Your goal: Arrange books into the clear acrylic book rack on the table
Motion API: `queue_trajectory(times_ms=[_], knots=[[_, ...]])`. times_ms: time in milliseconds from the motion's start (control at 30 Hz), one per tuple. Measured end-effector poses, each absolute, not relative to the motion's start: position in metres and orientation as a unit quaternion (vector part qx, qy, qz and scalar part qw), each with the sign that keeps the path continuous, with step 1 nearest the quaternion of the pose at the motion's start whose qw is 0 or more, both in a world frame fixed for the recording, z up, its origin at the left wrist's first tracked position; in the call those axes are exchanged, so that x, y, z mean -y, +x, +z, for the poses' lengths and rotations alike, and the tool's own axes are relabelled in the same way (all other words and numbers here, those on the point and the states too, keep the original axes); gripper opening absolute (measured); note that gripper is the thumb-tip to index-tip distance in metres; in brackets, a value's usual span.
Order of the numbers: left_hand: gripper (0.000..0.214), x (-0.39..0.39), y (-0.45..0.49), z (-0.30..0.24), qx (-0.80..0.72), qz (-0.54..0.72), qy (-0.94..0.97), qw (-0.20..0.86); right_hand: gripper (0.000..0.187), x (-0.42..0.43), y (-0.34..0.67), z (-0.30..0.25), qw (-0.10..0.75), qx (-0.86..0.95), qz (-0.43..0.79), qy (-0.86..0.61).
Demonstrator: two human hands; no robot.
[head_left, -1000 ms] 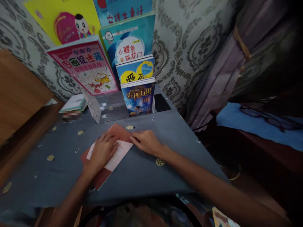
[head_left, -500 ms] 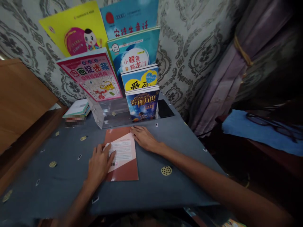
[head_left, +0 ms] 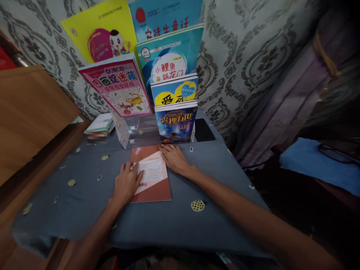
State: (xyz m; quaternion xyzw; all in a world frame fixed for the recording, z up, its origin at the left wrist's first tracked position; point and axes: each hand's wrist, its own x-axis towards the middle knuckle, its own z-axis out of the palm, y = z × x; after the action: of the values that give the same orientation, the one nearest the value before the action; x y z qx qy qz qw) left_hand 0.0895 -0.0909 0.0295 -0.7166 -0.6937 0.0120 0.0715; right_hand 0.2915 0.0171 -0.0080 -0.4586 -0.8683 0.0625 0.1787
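A thin book with a reddish-brown cover and a white printed panel [head_left: 153, 176] lies closed and flat on the table, its far edge close to the front of a clear book rack [head_left: 135, 137]. My left hand [head_left: 127, 182] rests on its left side, fingers spread and lying over the cover. At the far right corner, my right hand [head_left: 173, 159] lies with fingers stretched out, their tips touching the book. Just beyond those fingertips, a dark blue book [head_left: 176, 125] stands in the rack.
Several children's books, such as a pink one [head_left: 120, 88] and a teal one [head_left: 171, 56], stand in the rack. A black flat object [head_left: 204, 130] lies right of it, a small book stack [head_left: 99, 125] left. Glasses lie on a blue cloth [head_left: 317, 161] at the right.
The reddish-brown book has slid away from me, closer to the rack, with both hands moving along on it. The camera view has also turned slightly to the left.
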Motion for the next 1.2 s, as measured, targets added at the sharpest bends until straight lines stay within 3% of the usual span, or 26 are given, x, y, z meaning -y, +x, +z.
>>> queue_trajectory(times_ms=[233, 567, 667, 767, 867, 1000, 1200], knots=[[0.037, 0.083, 0.078, 0.027, 0.673, -0.018, -0.736, 0.064, 0.044, -0.014, 0.292, -0.008, 0.184, 0.867, 0.069, -0.459], [0.037, 0.081, 0.071, 0.017, 0.612, -0.043, -0.774, 0.155, 0.047, 0.0, 0.294, -0.01, 0.185, 0.871, 0.08, -0.448], [0.031, 0.087, 0.072, 0.018, 0.579, -0.087, -0.801, 0.127, 0.046, 0.018, 0.298, -0.012, 0.189, 0.882, 0.084, -0.423], [0.028, 0.106, 0.078, 0.021, 0.501, -0.165, -0.849, 0.024, 0.042, 0.036, 0.304, -0.013, 0.211, 0.891, 0.097, -0.39], [0.028, 0.129, 0.089, 0.02, 0.434, -0.182, -0.881, -0.037, 0.033, 0.047, 0.308, -0.012, 0.258, 0.886, 0.145, -0.356], [0.032, 0.145, 0.101, 0.014, 0.415, -0.131, -0.9, 0.013, 0.029, 0.055, 0.308, -0.006, 0.327, 0.838, 0.268, -0.346], [0.031, 0.137, 0.104, 0.013, 0.385, -0.107, -0.911, 0.101, 0.026, 0.061, 0.307, -0.002, 0.334, 0.789, 0.412, -0.31]])
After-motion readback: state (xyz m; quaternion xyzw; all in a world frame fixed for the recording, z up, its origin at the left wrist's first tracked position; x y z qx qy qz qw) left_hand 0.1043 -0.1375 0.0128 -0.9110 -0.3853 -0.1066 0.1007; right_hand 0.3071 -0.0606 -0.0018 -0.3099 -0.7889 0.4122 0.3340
